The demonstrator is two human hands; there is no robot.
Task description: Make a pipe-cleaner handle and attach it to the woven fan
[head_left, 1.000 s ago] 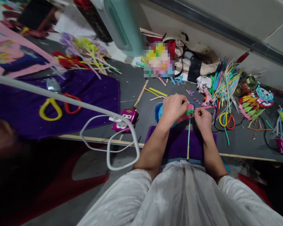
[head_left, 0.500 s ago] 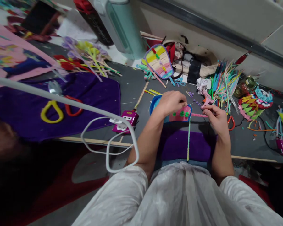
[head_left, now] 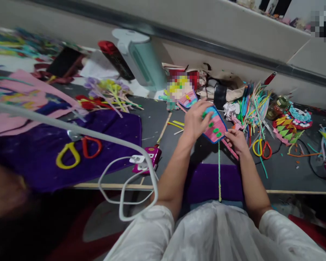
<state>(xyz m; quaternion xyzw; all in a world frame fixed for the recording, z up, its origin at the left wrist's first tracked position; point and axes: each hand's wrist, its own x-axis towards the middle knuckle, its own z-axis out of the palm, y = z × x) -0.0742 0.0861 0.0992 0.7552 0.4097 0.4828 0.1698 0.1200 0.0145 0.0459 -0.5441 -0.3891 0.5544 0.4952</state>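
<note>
While your left hand (head_left: pixel 197 119) grips the pink fan (head_left: pixel 215 127), now lifted and tilted toward twelve o'clock, your right hand (head_left: pixel 235 139) pinches its pink stem (head_left: pixel 232 148) at four o'clock.

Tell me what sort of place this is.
Probably a craft workbench, likely at home or in a small workshop. A heap of pipe cleaners, scissors and a purple cloth litter the table, while both hands work a pink ornament.
</note>
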